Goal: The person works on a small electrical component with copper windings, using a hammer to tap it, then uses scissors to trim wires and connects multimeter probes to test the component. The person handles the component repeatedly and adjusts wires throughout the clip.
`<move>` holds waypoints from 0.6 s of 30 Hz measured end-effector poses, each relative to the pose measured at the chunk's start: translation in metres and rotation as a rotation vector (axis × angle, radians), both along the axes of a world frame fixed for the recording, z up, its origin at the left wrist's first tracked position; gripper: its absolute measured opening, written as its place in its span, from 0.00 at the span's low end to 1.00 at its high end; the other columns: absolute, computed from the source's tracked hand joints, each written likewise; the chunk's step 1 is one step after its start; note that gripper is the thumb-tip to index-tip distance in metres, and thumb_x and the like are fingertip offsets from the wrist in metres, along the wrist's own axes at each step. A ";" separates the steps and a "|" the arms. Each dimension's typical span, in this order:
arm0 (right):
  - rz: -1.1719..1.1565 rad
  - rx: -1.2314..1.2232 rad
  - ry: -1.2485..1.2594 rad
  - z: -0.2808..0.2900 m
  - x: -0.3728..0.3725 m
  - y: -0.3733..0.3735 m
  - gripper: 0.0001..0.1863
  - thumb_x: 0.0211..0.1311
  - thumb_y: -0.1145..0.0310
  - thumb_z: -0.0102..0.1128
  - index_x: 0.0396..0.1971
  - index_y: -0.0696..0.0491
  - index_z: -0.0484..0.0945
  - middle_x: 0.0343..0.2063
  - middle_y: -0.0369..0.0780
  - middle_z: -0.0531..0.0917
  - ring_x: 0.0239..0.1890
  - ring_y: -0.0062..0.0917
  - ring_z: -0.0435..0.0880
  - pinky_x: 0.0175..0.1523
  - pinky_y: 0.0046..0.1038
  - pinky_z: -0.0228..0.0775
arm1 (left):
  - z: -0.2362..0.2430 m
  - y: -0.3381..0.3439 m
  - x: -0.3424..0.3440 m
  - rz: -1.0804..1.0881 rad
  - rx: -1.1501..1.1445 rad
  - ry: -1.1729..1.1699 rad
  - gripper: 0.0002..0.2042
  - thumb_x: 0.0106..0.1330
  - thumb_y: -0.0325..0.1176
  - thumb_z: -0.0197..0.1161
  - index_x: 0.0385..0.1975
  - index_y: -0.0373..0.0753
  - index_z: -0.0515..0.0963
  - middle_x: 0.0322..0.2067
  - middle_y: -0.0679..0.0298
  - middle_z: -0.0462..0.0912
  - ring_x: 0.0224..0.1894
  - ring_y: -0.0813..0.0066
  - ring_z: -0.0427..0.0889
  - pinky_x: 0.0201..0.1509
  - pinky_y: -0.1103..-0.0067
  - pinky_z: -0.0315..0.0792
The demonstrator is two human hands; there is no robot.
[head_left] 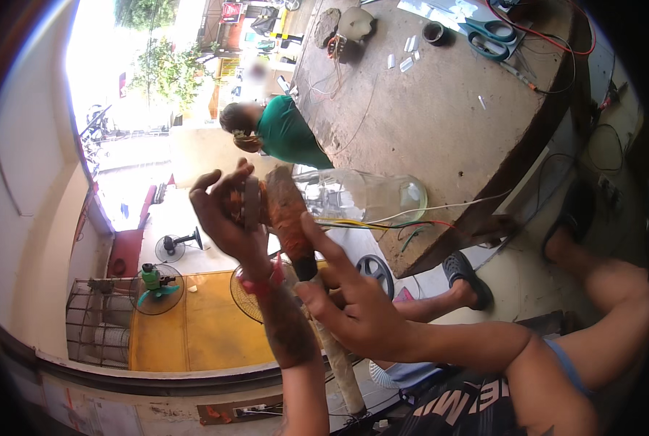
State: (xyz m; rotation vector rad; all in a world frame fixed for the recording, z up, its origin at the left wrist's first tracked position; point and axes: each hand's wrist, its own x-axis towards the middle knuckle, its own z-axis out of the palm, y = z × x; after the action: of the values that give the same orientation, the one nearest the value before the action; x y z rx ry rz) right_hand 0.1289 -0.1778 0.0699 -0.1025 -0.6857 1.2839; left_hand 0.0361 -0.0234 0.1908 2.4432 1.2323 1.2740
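Left grip: the left hand (224,227), left of frame centre, clamps a copper-wound stator (251,203). Right grip: the right hand (357,312) closes around a brown, black-banded shaft (287,211) beside it. I see coloured lead wires (386,226) crossing a glass jar (396,195) rightward; scissors (491,35) occupy the counter (412,120), upper right.

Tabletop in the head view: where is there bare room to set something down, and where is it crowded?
The widest free patch of tabletop seems to lie between the small white pieces and the clear glass jar. It is crowded around the black ring and teal-handled scissors; coloured wires also pass beside the jar.
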 end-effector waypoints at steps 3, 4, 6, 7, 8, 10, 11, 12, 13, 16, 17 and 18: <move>-0.303 0.040 0.095 0.003 -0.002 -0.001 0.41 0.80 0.69 0.49 0.82 0.52 0.36 0.52 0.50 0.82 0.35 0.19 0.81 0.41 0.24 0.76 | -0.006 0.001 0.012 0.057 0.163 0.048 0.26 0.85 0.56 0.31 0.58 0.40 0.66 0.39 0.46 0.87 0.37 0.69 0.87 0.32 0.80 0.81; -0.180 0.021 0.045 0.005 -0.003 -0.002 0.41 0.80 0.69 0.49 0.82 0.53 0.36 0.53 0.49 0.80 0.35 0.20 0.82 0.41 0.23 0.76 | -0.010 0.003 0.017 0.035 0.140 -0.049 0.26 0.85 0.57 0.30 0.58 0.41 0.66 0.39 0.46 0.87 0.37 0.68 0.88 0.33 0.79 0.82; 0.134 -0.059 -0.043 0.005 0.001 -0.003 0.42 0.79 0.70 0.52 0.81 0.59 0.38 0.54 0.52 0.80 0.40 0.24 0.85 0.44 0.24 0.77 | -0.013 0.002 0.022 -0.001 0.104 -0.152 0.28 0.84 0.60 0.28 0.60 0.41 0.65 0.39 0.44 0.86 0.36 0.66 0.88 0.37 0.78 0.83; 0.083 -0.061 0.031 0.004 0.004 -0.003 0.42 0.78 0.69 0.53 0.81 0.59 0.38 0.51 0.53 0.81 0.41 0.25 0.86 0.44 0.26 0.78 | -0.012 0.001 0.024 -0.069 0.059 -0.202 0.29 0.84 0.60 0.28 0.61 0.42 0.64 0.39 0.44 0.86 0.37 0.64 0.88 0.40 0.78 0.83; -0.101 -0.045 0.083 0.004 0.007 -0.004 0.43 0.78 0.69 0.55 0.81 0.60 0.39 0.48 0.54 0.83 0.41 0.26 0.86 0.45 0.28 0.78 | -0.011 0.000 0.027 -0.136 0.012 -0.252 0.29 0.84 0.61 0.27 0.61 0.42 0.64 0.40 0.43 0.86 0.38 0.63 0.88 0.42 0.77 0.83; -0.210 0.038 0.085 0.002 0.011 -0.003 0.43 0.78 0.68 0.55 0.81 0.59 0.38 0.51 0.55 0.82 0.41 0.28 0.87 0.47 0.29 0.78 | -0.009 -0.004 0.032 -0.165 -0.059 -0.304 0.30 0.83 0.61 0.27 0.62 0.42 0.64 0.41 0.43 0.86 0.40 0.62 0.88 0.45 0.75 0.83; -0.005 -0.003 -0.062 0.001 0.011 -0.001 0.44 0.78 0.68 0.54 0.81 0.59 0.37 0.53 0.55 0.82 0.41 0.29 0.87 0.47 0.29 0.78 | -0.009 -0.008 0.034 -0.147 -0.074 -0.331 0.30 0.83 0.61 0.26 0.62 0.42 0.64 0.41 0.43 0.86 0.40 0.61 0.88 0.46 0.75 0.83; 0.083 -0.036 -0.109 0.001 0.012 0.000 0.44 0.78 0.68 0.54 0.81 0.58 0.37 0.54 0.56 0.82 0.41 0.30 0.87 0.48 0.30 0.78 | -0.010 -0.005 0.040 -0.061 -0.056 -0.350 0.30 0.83 0.61 0.27 0.62 0.42 0.64 0.41 0.43 0.86 0.40 0.61 0.88 0.46 0.74 0.83; 0.101 -0.054 -0.078 0.002 0.012 0.001 0.43 0.78 0.68 0.54 0.82 0.57 0.38 0.53 0.56 0.82 0.40 0.31 0.87 0.49 0.31 0.78 | -0.010 -0.006 0.043 -0.007 -0.043 -0.348 0.30 0.84 0.61 0.27 0.62 0.42 0.64 0.42 0.44 0.86 0.40 0.61 0.88 0.46 0.74 0.83; -0.366 0.032 0.094 0.006 0.011 0.002 0.42 0.78 0.67 0.54 0.82 0.54 0.40 0.49 0.56 0.84 0.38 0.31 0.87 0.48 0.32 0.77 | -0.007 -0.013 0.049 0.108 0.041 -0.166 0.29 0.85 0.59 0.30 0.62 0.40 0.67 0.42 0.46 0.85 0.40 0.64 0.87 0.46 0.75 0.82; -0.313 0.011 0.078 0.007 0.011 0.000 0.42 0.78 0.67 0.54 0.82 0.54 0.41 0.47 0.56 0.84 0.37 0.31 0.86 0.48 0.32 0.77 | -0.005 -0.016 0.047 0.133 0.126 -0.020 0.29 0.85 0.58 0.31 0.62 0.39 0.69 0.43 0.48 0.85 0.40 0.66 0.86 0.46 0.75 0.82; -0.175 -0.003 -0.002 0.006 0.012 -0.001 0.42 0.78 0.67 0.54 0.82 0.53 0.41 0.46 0.56 0.85 0.38 0.31 0.86 0.49 0.32 0.77 | 0.000 -0.019 0.044 0.126 0.299 0.273 0.28 0.86 0.56 0.33 0.61 0.38 0.70 0.43 0.49 0.85 0.41 0.67 0.86 0.46 0.75 0.81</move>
State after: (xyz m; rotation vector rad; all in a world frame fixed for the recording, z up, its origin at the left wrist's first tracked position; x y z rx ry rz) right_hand 0.1411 -0.1786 0.0761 -0.1630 -0.6622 1.1166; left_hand 0.0797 -0.0424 0.1907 2.8736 1.3660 1.2678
